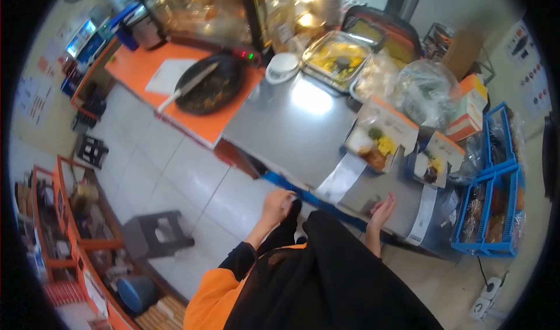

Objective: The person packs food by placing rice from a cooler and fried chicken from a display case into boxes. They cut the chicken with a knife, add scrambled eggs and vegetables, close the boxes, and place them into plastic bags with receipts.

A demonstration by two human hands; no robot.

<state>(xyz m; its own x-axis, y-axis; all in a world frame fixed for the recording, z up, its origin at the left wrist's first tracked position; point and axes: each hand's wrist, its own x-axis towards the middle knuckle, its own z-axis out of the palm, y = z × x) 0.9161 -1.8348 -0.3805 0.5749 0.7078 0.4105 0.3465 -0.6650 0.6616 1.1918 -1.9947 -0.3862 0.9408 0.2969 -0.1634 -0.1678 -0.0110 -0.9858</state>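
Observation:
My left hand (277, 206) is held over the floor in front of the metal table, its fingers curled together; what they hold, if anything, is too small to tell. At the table's front edge, my right hand (382, 211) has its fingers apart and nothing in it. Beyond it on the metal table (274, 120) stand an open food box (376, 146) with rice, yellow and green food and a brown piece, and a smaller open box (434, 167) to its right. A white paper strip (343, 179) lies by the larger box, another strip (423, 213) by the smaller one.
A black pan (210, 85) with a long utensil rests on the orange counter (192, 123). Behind the boxes are a metal tray (337, 59) of yellow food and plastic bags (426, 91). Blue baskets (490, 213) stand right. A grey stool (154, 235) is on the floor.

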